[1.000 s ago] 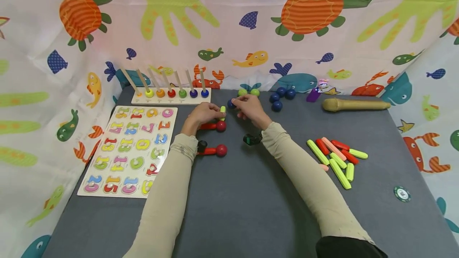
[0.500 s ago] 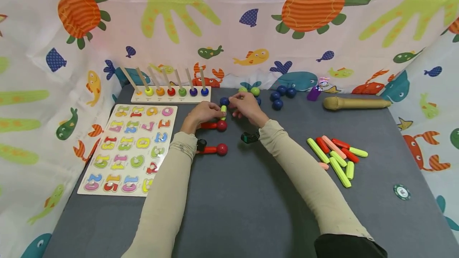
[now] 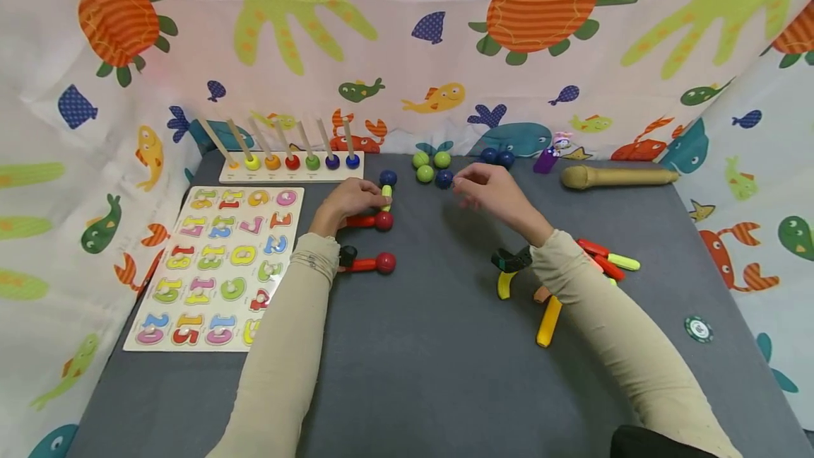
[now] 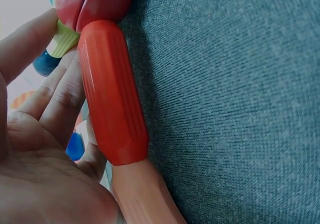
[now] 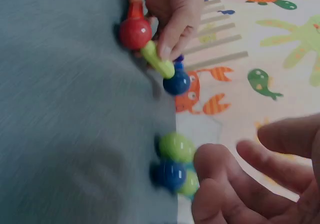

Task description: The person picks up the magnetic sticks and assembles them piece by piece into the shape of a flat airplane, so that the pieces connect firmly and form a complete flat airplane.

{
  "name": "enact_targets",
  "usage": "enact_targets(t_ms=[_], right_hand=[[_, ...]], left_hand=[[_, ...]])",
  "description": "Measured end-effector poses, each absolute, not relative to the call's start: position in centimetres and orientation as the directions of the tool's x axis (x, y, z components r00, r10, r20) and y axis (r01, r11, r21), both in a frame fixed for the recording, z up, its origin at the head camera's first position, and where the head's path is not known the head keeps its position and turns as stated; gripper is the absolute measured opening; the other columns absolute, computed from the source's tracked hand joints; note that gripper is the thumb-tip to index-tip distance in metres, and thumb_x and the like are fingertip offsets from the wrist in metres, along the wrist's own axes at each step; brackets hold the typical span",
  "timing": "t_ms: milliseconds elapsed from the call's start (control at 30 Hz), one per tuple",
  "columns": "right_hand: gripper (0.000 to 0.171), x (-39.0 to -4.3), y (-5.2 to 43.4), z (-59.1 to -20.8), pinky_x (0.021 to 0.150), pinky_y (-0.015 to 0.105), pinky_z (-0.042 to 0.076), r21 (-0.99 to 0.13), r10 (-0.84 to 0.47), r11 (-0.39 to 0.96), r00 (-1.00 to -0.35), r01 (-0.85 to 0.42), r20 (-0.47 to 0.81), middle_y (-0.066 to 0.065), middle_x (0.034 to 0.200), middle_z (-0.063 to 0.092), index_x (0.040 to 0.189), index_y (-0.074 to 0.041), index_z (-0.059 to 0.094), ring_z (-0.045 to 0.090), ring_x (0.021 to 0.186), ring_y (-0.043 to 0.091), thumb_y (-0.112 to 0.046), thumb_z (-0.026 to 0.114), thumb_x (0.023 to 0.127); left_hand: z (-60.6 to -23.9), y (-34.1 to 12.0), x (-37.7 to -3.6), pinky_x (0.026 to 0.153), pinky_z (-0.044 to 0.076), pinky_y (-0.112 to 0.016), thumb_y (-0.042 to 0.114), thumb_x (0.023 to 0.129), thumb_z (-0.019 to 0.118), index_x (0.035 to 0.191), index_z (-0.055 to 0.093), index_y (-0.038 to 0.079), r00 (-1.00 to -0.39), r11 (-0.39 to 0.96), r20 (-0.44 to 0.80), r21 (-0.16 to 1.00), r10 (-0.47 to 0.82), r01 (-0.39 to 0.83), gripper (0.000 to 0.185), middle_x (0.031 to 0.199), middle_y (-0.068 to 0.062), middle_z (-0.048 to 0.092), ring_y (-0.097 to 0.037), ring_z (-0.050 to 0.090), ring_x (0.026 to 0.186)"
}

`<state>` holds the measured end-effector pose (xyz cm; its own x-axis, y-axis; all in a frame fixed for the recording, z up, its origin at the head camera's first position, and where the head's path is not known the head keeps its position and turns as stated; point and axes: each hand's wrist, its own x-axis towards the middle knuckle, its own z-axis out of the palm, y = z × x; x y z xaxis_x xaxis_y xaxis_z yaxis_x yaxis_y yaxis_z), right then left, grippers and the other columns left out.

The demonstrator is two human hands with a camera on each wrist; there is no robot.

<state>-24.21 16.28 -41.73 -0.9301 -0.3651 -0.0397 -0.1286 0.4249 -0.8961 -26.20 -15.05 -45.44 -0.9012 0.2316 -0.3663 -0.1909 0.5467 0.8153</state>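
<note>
A: Where is the left hand (image 3: 348, 201)?

B: On the grey worktop (image 3: 432, 345), fingers curled, pinching a short lime-green stick (image 3: 386, 196). A dark blue ball (image 3: 388, 177) sits at the stick's far end, and a red ball on a red stick (image 3: 371, 220) lies touching the fingers. In the left wrist view the red stick runs right along the fingers.

A: And the right hand (image 3: 492, 193)?

B: Raised just above the worktop, fingers loosely spread, holding nothing. Just ahead of its fingertips lies a cluster of three green balls and a blue ball (image 3: 431, 167).

A: What else is around?

B: A second red ball and stick (image 3: 372, 263) lies near the left wrist. Further left, a number puzzle board (image 3: 222, 263), and behind it a peg rack with coloured beads (image 3: 291, 165). Two more blue balls (image 3: 497, 156) lie by the back cloth, near a purple figure (image 3: 545, 160) and a long wooden pestle (image 3: 617, 177).

A: Anything hidden?

B: The right forearm covers most of a pile of coloured sticks (image 3: 607, 263); a yellow one (image 3: 549, 321) pokes out on its near side.
</note>
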Motion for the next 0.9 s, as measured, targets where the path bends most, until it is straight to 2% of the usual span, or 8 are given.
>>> enact_targets(t_ms=[167,300,433,533,667,767,900], right_hand=[[0.025,-21.4,20.5,-41.8,0.085,0.036,0.053,-0.802,-0.481,0.551,-0.873,-0.232,-0.079,0.019,0.112,0.073,0.124,-0.002,0.073,0.067,0.098,0.034,-0.020,0.065,0.109],[0.026,-19.3,23.0,-42.1,0.094,0.048,0.054,-0.728,-0.619,0.603,-0.767,-0.327,-0.168,0.016,0.123,0.072,0.130,0.000,0.071,0.067,0.107,0.028,-0.009,0.066,0.106],[0.032,-17.9,24.3,-42.7,0.101,0.057,0.049,-0.681,-0.713,0.614,-0.651,-0.399,-0.261,0.015,0.131,0.066,0.131,-0.002,0.071,0.061,0.119,0.036,-0.001,0.070,0.099],[0.030,-17.6,24.3,-43.5,0.097,0.054,0.046,-0.634,-0.728,0.628,-0.628,-0.452,-0.273,0.009,0.124,0.063,0.125,-0.008,0.075,0.053,0.115,0.035,-0.002,0.075,0.096],[0.019,-18.0,23.5,-44.4,0.085,0.043,0.041,-0.612,-0.742,0.618,-0.623,-0.493,-0.247,0.002,0.105,0.060,0.111,-0.014,0.075,0.050,0.100,0.028,-0.006,0.080,0.094],[0.015,-18.8,22.4,-44.9,0.078,0.038,0.042,-0.628,-0.769,0.578,-0.606,-0.521,-0.204,0.000,0.093,0.058,0.103,-0.014,0.072,0.052,0.088,0.022,-0.005,0.081,0.094],[0.012,-20.3,20.1,-45.3,0.071,0.035,0.046,-0.640,-0.792,0.532,-0.593,-0.555,-0.145,0.000,0.088,0.060,0.102,-0.009,0.072,0.054,0.079,0.016,-0.002,0.079,0.094]], left_hand=[[-45.4,-15.1,-26.1,0.083,0.040,-0.033,0.030,0.103,0.074,0.123,0.075,0.002,-0.891,0.540,-0.399,0.809,0.217,-0.231,0.035,0.113,-0.010,0.060,-0.023,0.051,0.102],[-45.5,-15.1,-26.4,0.084,0.040,-0.034,0.031,0.103,0.074,0.124,0.075,0.002,-0.886,0.547,-0.406,0.805,0.223,-0.231,0.036,0.113,-0.010,0.060,-0.024,0.051,0.103],[-45.5,-15.1,-26.5,0.085,0.040,-0.034,0.031,0.103,0.074,0.125,0.074,0.001,-0.890,0.541,-0.402,0.808,0.216,-0.234,0.037,0.115,-0.010,0.061,-0.024,0.051,0.104],[-45.5,-15.3,-26.5,0.086,0.040,-0.034,0.030,0.103,0.074,0.125,0.074,0.000,-0.896,0.535,-0.390,0.813,0.210,-0.229,0.037,0.116,-0.011,0.061,-0.025,0.051,0.105],[-45.5,-15.2,-26.5,0.090,0.040,-0.035,0.031,0.103,0.073,0.126,0.074,0.000,-0.894,0.544,-0.393,0.809,0.217,-0.223,0.038,0.118,-0.012,0.061,-0.026,0.051,0.108],[-45.5,-15.1,-26.5,0.092,0.041,-0.037,0.031,0.103,0.074,0.128,0.074,0.001,-0.892,0.547,-0.398,0.806,0.215,-0.227,0.039,0.121,-0.012,0.062,-0.026,0.051,0.111],[-45.7,-14.9,-26.5,0.092,0.041,-0.036,0.030,0.103,0.074,0.127,0.074,0.001,-0.894,0.543,-0.395,0.808,0.211,-0.229,0.038,0.121,-0.012,0.063,-0.026,0.052,0.110]])
